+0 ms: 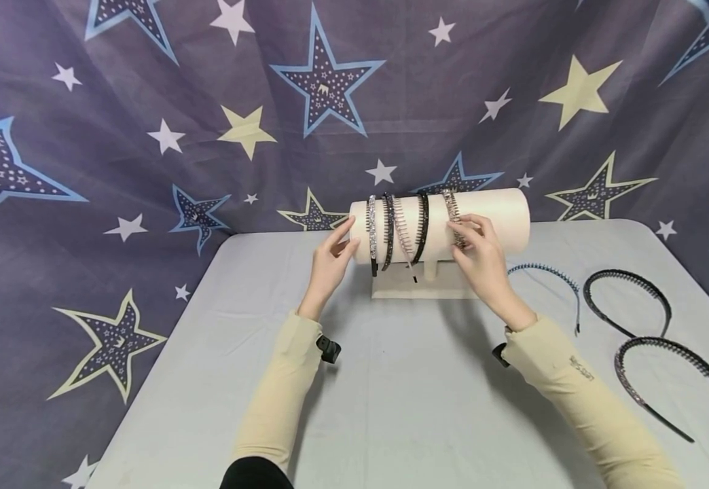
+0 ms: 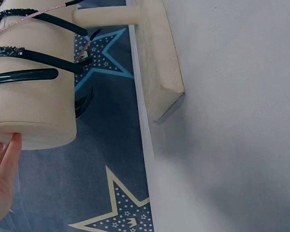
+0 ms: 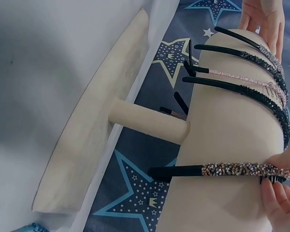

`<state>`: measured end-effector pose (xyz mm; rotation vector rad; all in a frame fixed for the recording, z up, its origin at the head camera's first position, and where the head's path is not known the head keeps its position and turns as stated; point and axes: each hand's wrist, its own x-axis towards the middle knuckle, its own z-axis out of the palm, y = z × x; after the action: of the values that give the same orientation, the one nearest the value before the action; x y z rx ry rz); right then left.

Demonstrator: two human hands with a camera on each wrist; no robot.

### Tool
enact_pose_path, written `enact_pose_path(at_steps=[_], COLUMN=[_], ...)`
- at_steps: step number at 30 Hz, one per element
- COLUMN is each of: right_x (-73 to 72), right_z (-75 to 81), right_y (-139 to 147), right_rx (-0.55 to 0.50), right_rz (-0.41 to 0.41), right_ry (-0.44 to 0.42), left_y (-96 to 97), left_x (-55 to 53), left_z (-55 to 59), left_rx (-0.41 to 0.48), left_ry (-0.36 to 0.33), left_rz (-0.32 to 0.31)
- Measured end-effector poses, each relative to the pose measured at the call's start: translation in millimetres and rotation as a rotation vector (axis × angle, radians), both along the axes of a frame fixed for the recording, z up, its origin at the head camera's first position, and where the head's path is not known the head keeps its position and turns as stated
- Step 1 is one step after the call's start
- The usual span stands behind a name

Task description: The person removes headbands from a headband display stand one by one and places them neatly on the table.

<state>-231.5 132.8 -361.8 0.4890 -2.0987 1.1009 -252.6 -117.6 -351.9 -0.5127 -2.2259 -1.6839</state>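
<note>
A cream roll-shaped headband stand (image 1: 501,217) carries several headbands. My right hand (image 1: 483,261) pinches a headband covered in multicoloured rhinestones (image 3: 232,169), which sits over the roll right of its post. At the roll's left end, the fingers of my left hand (image 1: 329,268) are extended, with fingertips against the end face in the left wrist view. Between the hands, a silver glitter headband (image 1: 372,231), a black one (image 1: 388,234), a slanting pink one (image 1: 402,227) and another black one (image 1: 422,227) hang on the roll.
To the right on the pale table (image 1: 391,407) lie a blue headband (image 1: 547,267), a black toothed headband (image 1: 626,274) and a dark sparkly headband (image 1: 666,343). The stand's flat base (image 1: 391,285) rests near the back, before a star-patterned cloth (image 1: 342,163).
</note>
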Motion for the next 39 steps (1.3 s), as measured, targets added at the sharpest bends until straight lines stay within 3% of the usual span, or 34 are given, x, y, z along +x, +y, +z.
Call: enact_pose_path(at_steps=[20,29,39], right_x=[0.7,2.0,1.3], right_z=[-4.1,-3.3,-3.4], right_y=[15.1,22.3,31.0], right_rx=[-0.064,-0.117,-0.079], right_rz=[-0.05,-0.033,-0.025], right_ry=[0.028,0.019,0.046], left_y=[-0.8,-0.2,-0.5], left_x=[-0.7,-1.3,-0.2], left_z=[-0.9,0.2,0.5], left_rx=[0.002,-0.004,-0.012], left_ry=[0.016,0.019,0.005], left_rz=[0.002,0.007,0.009])
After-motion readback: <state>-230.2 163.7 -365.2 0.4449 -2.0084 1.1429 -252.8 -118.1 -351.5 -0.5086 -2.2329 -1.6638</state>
